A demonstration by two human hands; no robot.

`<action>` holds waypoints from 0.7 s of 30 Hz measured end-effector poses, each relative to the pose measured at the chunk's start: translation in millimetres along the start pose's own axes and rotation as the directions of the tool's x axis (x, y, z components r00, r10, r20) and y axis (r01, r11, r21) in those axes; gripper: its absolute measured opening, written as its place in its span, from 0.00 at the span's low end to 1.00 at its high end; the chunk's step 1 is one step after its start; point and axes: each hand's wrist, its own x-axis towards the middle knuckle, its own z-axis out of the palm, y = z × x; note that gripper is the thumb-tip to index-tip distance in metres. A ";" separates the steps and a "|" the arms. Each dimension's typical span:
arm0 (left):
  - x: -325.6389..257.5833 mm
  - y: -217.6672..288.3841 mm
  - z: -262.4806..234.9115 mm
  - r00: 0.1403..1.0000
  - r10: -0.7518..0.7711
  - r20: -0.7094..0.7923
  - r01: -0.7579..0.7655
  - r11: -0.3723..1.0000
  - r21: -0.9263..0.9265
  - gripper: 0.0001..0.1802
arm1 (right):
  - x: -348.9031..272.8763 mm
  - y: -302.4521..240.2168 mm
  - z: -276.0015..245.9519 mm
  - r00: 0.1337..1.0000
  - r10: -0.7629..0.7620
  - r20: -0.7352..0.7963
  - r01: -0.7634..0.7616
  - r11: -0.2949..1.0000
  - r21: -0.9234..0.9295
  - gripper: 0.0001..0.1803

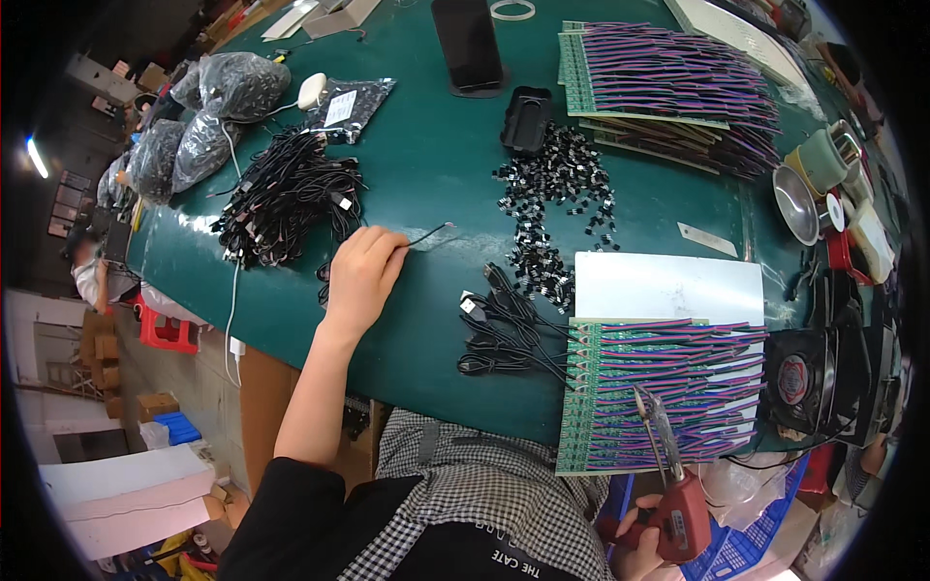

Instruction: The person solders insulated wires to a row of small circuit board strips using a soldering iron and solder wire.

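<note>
Between the fingers of my left hand, which is closed, is a thin black cable, its stripped end pointing right. Beside that hand lies a tangled pile of black USB cables. My right hand grips a red soldering gun at the lower right. The gun's metal tip reaches up over a panel of green circuit boards with rows of coloured wires. Several black USB cables lie at the panel's left edge, their ends reaching its upper boards. A white sheet is under the panel.
Small black connectors are scattered mid-table near a black tray. A dark phone stands behind. More wired panels are stacked far right, near a metal bowl and a fan. Stuffed plastic bags sit far left.
</note>
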 end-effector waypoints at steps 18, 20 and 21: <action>31.2 28.4 34.8 0.984 -0.119 0.133 0.136 0.982 -0.128 0.10 | 15.3 -20.2 30.6 0.980 -0.182 -0.077 0.180 0.983 -0.028 0.31; 35.0 31.8 33.0 0.989 -0.078 0.122 0.092 0.989 -0.115 0.06 | 16.0 -19.5 36.5 0.925 -0.340 -0.170 0.330 0.940 -0.087 0.34; 34.2 33.8 27.9 0.976 -0.156 0.151 0.185 0.960 -0.210 0.05 | 16.4 -21.5 39.9 0.916 -0.360 -0.179 0.347 0.933 -0.100 0.34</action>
